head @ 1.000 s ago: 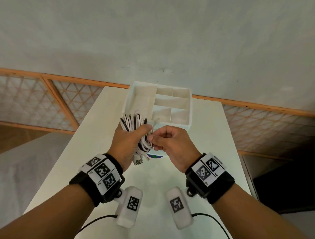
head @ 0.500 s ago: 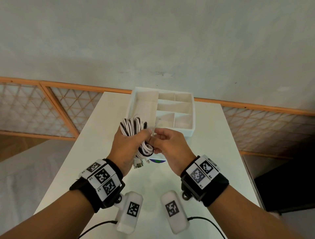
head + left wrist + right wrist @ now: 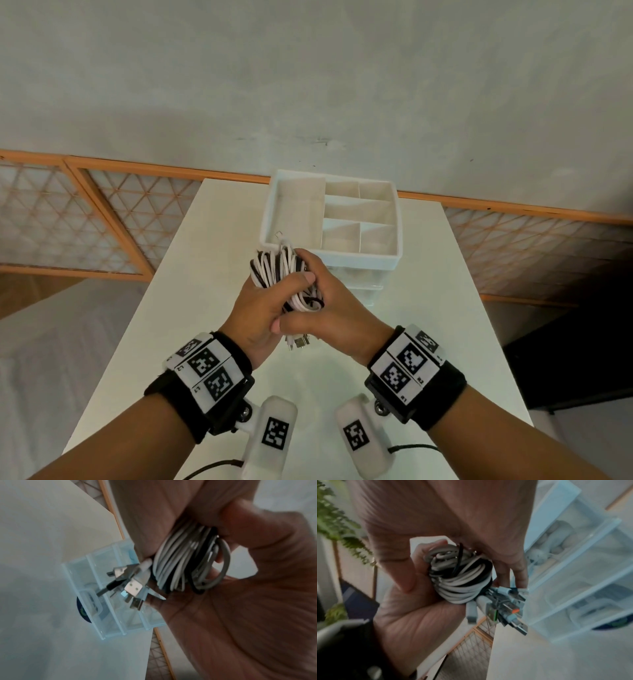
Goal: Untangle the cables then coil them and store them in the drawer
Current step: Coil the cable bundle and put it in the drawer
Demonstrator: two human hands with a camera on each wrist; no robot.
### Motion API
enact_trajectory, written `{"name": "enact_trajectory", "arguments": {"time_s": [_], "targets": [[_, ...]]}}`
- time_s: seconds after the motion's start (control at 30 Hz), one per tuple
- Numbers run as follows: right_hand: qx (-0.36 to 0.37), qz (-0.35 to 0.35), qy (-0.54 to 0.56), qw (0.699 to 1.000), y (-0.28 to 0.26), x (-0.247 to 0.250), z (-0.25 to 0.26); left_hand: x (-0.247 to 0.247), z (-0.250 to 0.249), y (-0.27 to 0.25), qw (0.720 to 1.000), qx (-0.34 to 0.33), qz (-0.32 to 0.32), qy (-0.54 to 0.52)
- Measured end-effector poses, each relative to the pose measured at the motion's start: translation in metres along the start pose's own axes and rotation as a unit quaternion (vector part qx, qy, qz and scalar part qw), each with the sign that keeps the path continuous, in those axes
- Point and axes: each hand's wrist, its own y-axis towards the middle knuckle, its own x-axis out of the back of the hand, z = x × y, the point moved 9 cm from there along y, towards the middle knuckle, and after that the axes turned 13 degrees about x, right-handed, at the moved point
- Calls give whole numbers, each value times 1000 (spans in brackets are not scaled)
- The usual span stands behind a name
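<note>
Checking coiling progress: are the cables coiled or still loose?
Coiled: the cable bundle sits in tight loops gripped by the left hand and right hand, plugs hanging below.

Cables (image 3: 279, 270) smooth plastic-sheathed; plugs (image 3: 133, 586) shiny metal; drawer unit (image 3: 573, 574) seemingly translucent plastic.

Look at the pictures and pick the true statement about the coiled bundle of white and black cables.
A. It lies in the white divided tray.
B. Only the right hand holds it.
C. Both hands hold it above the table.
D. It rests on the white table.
C: the coiled bundle of white and black cables sits gripped between the left hand and right hand, short of the white divided tray.
</note>
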Motion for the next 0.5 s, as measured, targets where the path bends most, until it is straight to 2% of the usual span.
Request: {"name": "enact_trajectory", "arguments": {"time_s": [0.17,0.27,0.37,0.5], "targets": [[5,-49,-57,997,-3,3,-22,1,15,-1,998,53,17,37],[-11,-69,-116,991,-10,8,-33,6,27,-2,987,104,5,125],[-15,-31,-173,984,-10,4,-35,22,39,-5,975,164,-4,147],[-18,-3,-138,990,-3,0,-36,23,43,-4,973,191,46,123]]}}
